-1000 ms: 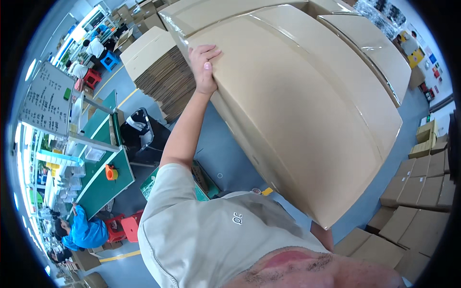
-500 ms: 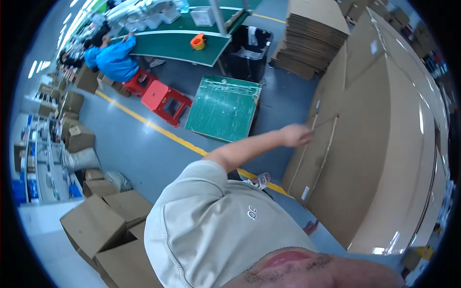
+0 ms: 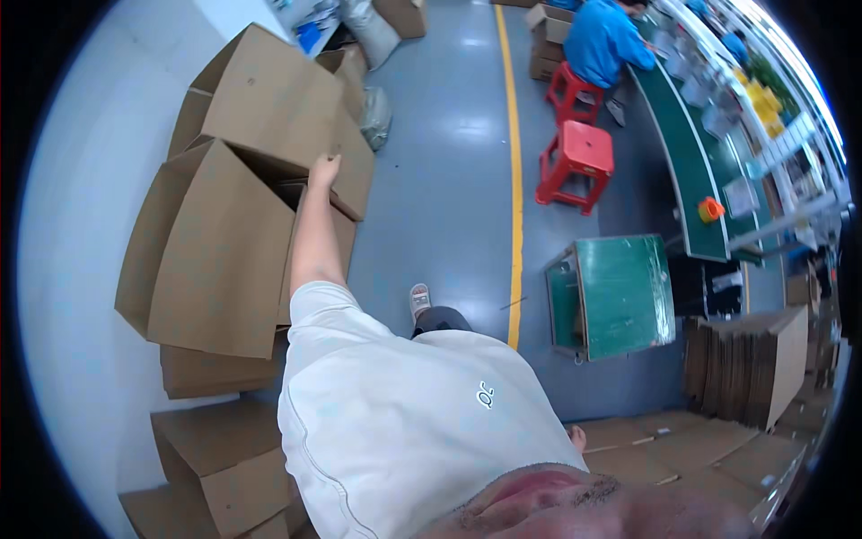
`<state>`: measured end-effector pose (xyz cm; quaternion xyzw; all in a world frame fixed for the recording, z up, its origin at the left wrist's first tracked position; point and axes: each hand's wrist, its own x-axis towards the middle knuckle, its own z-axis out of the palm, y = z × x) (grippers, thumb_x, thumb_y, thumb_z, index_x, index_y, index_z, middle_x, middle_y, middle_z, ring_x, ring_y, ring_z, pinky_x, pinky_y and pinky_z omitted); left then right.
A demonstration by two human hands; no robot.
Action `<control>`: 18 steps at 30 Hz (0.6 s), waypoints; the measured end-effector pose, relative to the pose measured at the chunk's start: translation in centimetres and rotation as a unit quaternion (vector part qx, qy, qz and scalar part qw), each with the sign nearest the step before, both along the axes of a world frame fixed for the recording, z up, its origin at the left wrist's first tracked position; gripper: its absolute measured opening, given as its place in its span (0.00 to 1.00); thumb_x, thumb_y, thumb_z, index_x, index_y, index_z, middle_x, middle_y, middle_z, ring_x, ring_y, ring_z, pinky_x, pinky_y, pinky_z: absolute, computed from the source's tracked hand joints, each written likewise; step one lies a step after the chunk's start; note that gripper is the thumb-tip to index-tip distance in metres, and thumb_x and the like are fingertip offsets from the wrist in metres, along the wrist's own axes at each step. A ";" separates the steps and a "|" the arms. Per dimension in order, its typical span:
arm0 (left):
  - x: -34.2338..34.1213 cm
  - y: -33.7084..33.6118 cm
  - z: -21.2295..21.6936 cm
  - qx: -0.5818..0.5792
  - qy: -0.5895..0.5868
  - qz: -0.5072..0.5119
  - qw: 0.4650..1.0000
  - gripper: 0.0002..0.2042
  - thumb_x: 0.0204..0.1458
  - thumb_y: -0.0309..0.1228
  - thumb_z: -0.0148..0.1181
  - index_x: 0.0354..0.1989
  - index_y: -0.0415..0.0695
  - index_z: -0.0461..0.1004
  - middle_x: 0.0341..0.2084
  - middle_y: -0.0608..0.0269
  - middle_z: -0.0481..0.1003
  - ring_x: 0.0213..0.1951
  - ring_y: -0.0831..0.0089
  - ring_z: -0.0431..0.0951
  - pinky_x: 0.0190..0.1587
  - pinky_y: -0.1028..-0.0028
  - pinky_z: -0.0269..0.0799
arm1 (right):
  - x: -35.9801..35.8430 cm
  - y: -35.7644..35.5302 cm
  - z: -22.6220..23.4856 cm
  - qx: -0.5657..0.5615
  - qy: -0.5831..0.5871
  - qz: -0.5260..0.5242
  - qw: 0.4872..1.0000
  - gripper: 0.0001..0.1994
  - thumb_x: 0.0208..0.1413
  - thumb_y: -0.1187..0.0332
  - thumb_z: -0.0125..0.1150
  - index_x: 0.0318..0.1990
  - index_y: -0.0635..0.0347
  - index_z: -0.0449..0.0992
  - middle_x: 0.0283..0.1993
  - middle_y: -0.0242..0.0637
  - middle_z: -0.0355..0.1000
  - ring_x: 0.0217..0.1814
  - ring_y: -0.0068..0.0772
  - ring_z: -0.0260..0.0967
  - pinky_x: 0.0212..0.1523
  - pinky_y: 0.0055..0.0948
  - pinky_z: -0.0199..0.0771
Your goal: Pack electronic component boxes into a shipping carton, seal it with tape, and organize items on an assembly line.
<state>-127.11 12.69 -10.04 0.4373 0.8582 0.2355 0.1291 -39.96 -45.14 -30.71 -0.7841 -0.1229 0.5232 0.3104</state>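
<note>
My left hand (image 3: 324, 171) reaches out to the left side, its fingers closed at the edge of an open brown cardboard box (image 3: 278, 99). Another open cardboard box (image 3: 220, 260) stands right beside it, nearer to me, with its flaps up. My right hand (image 3: 577, 437) barely shows past my shirt at the lower right; its fingers are mostly hidden. Large flat cardboard cartons (image 3: 682, 449) lie close to that hand.
More cardboard boxes (image 3: 233, 476) stand at the lower left by the white wall. To the right are a green box-like stand (image 3: 628, 296), red stools (image 3: 579, 157), a green workbench (image 3: 678, 153) with a seated person in blue (image 3: 602, 40), and a cardboard stack (image 3: 745, 364).
My view has swung round to the left. My left hand has gone from beside the big cardboard carton on the right to the open box on the left and closed on its edge.
</note>
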 end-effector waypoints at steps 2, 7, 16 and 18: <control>-4.9 -2.1 8.5 0.035 0.074 0.027 0.996 0.27 0.60 0.49 0.61 0.58 0.40 0.77 0.55 0.41 0.78 0.61 0.50 0.77 0.61 0.59 0.72 | -0.2 2.7 2.4 -0.033 -0.032 0.073 0.996 0.18 0.72 0.59 0.53 0.62 0.60 0.70 0.46 0.39 0.77 0.35 0.33 0.74 0.37 0.36 0.77; -18.7 -12.5 21.9 0.021 0.516 0.203 0.832 0.36 0.54 0.54 0.68 0.67 0.48 0.69 0.62 0.54 0.73 0.65 0.55 0.72 0.64 0.43 0.64 | -5.4 13.6 3.2 -0.095 -0.097 0.286 0.948 0.14 0.71 0.60 0.55 0.54 0.61 0.74 0.39 0.36 0.76 0.30 0.27 0.71 0.32 0.31 0.74; -29.4 -32.6 21.1 -0.120 0.465 0.274 0.833 0.20 0.56 0.54 0.67 0.37 0.48 0.76 0.36 0.59 0.83 0.41 0.55 0.83 0.41 0.54 0.74 | -20.3 43.9 -3.3 -0.019 0.080 0.523 0.848 0.10 0.70 0.64 0.57 0.48 0.60 0.77 0.35 0.32 0.75 0.32 0.26 0.72 0.33 0.29 0.74; -31.2 -33.8 26.9 -0.049 0.470 0.300 0.829 0.27 0.61 0.61 0.57 0.31 0.44 0.76 0.35 0.56 0.82 0.38 0.49 0.81 0.40 0.51 0.74 | -28.6 47.4 6.0 -0.007 -0.013 0.488 0.873 0.09 0.70 0.64 0.57 0.48 0.59 0.77 0.41 0.31 0.76 0.41 0.28 0.75 0.39 0.30 0.77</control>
